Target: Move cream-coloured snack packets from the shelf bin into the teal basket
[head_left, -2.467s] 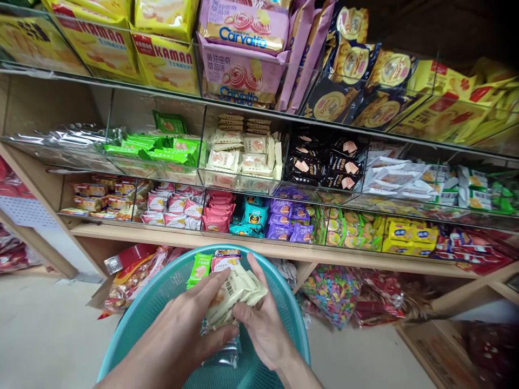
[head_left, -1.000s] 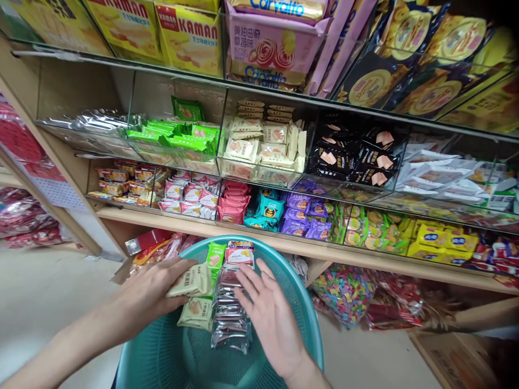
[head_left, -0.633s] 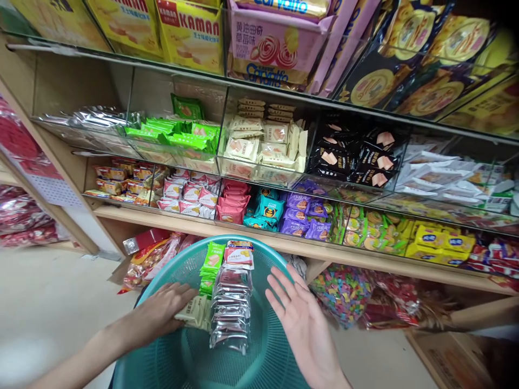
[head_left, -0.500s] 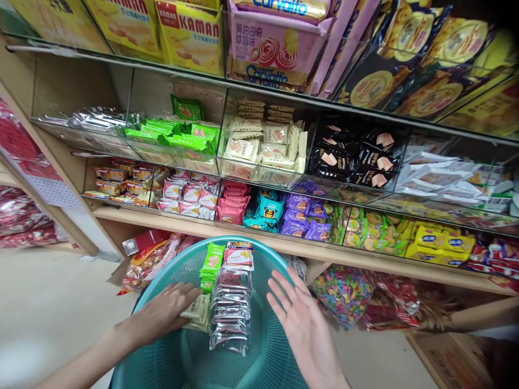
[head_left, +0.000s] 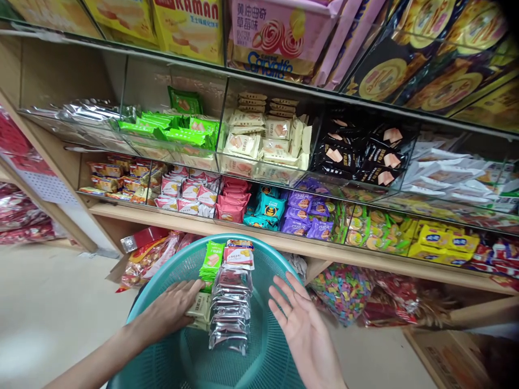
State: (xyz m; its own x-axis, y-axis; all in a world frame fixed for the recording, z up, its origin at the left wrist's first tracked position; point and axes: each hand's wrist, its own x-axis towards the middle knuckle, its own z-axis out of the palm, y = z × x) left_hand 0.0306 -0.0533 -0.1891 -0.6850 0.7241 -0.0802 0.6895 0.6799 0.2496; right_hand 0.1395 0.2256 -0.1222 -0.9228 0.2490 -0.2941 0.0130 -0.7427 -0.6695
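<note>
A teal mesh basket [head_left: 267, 351] holds a long row of silver packets [head_left: 230, 310]. White-and-pink packets [head_left: 238, 257] lie at the far end of that row, with green packets [head_left: 211, 259] to its left. Below the green ones are cream packets [head_left: 200, 308]. My left hand [head_left: 172, 305] rests over the left edge of the cream packets, fingers pointing right; its fingertips touch them, and its underside is hidden. On the right side of the basket, my right hand [head_left: 300, 319] is held palm up with fingers spread, holding nothing.
Beyond the basket rises a wooden shelf [head_left: 259, 235] with clear-fronted compartments of cream packets [head_left: 243, 143], black packets [head_left: 381, 156] and purple packets [head_left: 300, 210]. Below it are a bag of colourful pieces [head_left: 340, 292], red bags [head_left: 150, 259] and a cardboard box [head_left: 450, 356].
The shelves appear slightly larger and shifted in view. My left hand has moved slightly over the cream packets, which now sit closer to the silver row. My right hand stays spread.
</note>
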